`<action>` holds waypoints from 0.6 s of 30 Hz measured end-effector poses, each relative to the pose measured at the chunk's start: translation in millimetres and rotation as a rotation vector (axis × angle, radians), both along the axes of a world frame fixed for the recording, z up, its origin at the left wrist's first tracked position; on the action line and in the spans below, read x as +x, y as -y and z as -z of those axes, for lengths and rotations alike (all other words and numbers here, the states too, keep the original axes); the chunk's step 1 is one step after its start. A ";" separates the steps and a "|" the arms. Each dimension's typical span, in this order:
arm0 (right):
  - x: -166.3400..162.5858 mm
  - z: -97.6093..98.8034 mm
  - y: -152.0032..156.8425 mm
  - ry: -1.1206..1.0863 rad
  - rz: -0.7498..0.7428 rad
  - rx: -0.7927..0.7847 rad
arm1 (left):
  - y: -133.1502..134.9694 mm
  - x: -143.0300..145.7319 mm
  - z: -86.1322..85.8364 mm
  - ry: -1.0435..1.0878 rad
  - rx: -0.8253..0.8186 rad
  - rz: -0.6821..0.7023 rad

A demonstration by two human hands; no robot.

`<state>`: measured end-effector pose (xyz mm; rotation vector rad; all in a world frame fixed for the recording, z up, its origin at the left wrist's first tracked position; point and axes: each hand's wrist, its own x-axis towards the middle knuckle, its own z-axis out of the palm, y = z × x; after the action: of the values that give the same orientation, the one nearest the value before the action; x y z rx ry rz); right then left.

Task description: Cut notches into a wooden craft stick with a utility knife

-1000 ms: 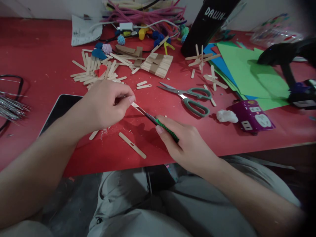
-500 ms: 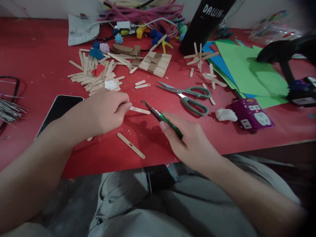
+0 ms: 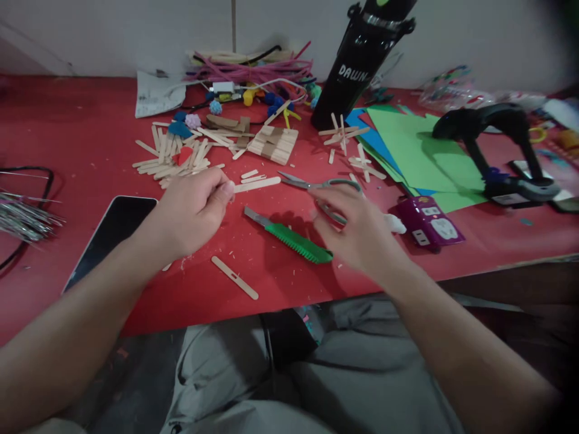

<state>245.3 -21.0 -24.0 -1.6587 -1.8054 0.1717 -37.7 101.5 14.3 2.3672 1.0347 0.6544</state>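
Note:
My left hand (image 3: 192, 208) pinches one end of a wooden craft stick (image 3: 257, 184) that points right over the red table (image 3: 76, 138). A green-handled craft knife (image 3: 289, 236) lies on the table between my hands, blade out toward the left. My right hand (image 3: 357, 232), blurred by motion, hovers with fingers spread over the handles of grey-green scissors (image 3: 307, 182) and holds nothing. Another slotted craft stick (image 3: 234, 277) lies near the front edge.
A heap of craft sticks (image 3: 174, 157) and a glued stick panel (image 3: 274, 143) lie at the back. A tablet (image 3: 111, 232) is at left, a purple power strip (image 3: 429, 220) and coloured paper (image 3: 420, 154) at right, beside a black bottle (image 3: 357, 60) and glue gun (image 3: 493, 144).
My right hand has laid the green knife on the table and moved right over the scissors. My left hand keeps its stick, now raised and pointing right. The view has tilted up.

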 end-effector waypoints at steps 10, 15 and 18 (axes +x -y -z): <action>60.6 -4.6 -35.1 0.186 0.189 -0.416 | 22.2 14.9 -1.2 0.196 -0.129 0.079; 59.3 -8.4 -29.9 0.053 0.329 -0.428 | 27.7 16.5 3.1 0.312 -0.123 0.084; 57.5 -11.1 -28.2 -0.100 0.361 -0.331 | 23.4 17.4 9.0 0.388 -0.120 0.081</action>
<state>302.9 7.2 -13.0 -2.1361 -1.4300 0.4010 -20.3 78.1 5.3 2.0577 0.7796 0.9463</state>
